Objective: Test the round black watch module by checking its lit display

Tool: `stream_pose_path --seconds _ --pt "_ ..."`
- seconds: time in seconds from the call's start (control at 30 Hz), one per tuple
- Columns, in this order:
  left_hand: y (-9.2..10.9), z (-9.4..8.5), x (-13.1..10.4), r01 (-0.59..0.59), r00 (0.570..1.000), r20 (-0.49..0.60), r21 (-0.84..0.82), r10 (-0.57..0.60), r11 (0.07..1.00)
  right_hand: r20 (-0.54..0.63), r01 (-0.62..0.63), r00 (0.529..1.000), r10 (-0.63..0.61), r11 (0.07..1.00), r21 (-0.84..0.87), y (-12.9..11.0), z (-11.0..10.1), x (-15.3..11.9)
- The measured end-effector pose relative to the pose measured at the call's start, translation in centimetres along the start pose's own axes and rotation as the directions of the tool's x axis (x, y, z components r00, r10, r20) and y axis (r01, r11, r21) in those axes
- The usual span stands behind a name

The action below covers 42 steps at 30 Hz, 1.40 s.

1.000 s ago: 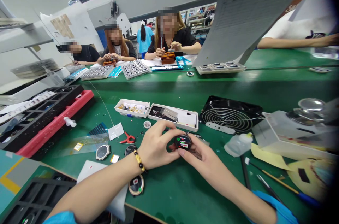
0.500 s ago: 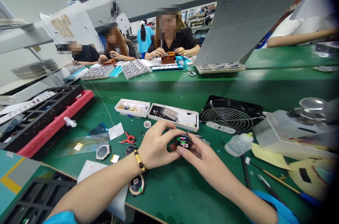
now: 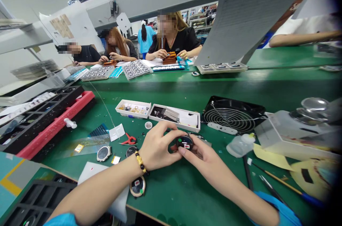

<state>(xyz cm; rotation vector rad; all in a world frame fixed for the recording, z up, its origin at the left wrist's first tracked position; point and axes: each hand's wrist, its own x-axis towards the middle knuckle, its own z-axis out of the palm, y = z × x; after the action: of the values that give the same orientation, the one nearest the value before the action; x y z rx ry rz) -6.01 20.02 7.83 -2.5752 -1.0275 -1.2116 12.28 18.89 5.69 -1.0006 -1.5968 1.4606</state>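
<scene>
A round black smartwatch (image 3: 184, 142) with a green dot and a small white-and-red sticker on its dark face is held up over the bench. My left hand (image 3: 160, 145) grips its left side between thumb and fingers. From the other side my right hand (image 3: 201, 153) holds it, thumb on the front edge; the fingers behind it are partly hidden. By my left wrist lie a gold-rimmed watch (image 3: 137, 186), a silver-rimmed watch (image 3: 103, 153) and another dark watch (image 3: 131, 151), partly covered by the wrist.
Beyond my hands stand two white parts boxes (image 3: 133, 108) and a black fan (image 3: 232, 115). A red clamp (image 3: 129, 139) lies left, a squeeze bottle (image 3: 241, 145) and tweezers (image 3: 269, 185) right. Black foam trays (image 3: 40, 197) sit at lower left. Co-workers sit across the green bench (image 3: 171, 88).
The lit text on the smartwatch's face has gone dark. My hands have hardly moved. A co-worker opposite has turned their head to the side.
</scene>
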Motion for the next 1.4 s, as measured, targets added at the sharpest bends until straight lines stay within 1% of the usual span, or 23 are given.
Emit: stream_pose_path --seconds 1.03,1.4 --pt "0.03 -0.13 0.09 -0.006 1.000 0.010 0.003 0.006 1.000 0.001 0.028 1.000 -0.028 0.999 -0.030 0.11 -0.16 -0.24" --pt "0.08 -0.13 0.08 -0.004 1.000 0.008 0.001 0.004 1.000 -0.005 0.020 1.000 -0.020 1.000 -0.008 -0.06 -0.21 -0.30"
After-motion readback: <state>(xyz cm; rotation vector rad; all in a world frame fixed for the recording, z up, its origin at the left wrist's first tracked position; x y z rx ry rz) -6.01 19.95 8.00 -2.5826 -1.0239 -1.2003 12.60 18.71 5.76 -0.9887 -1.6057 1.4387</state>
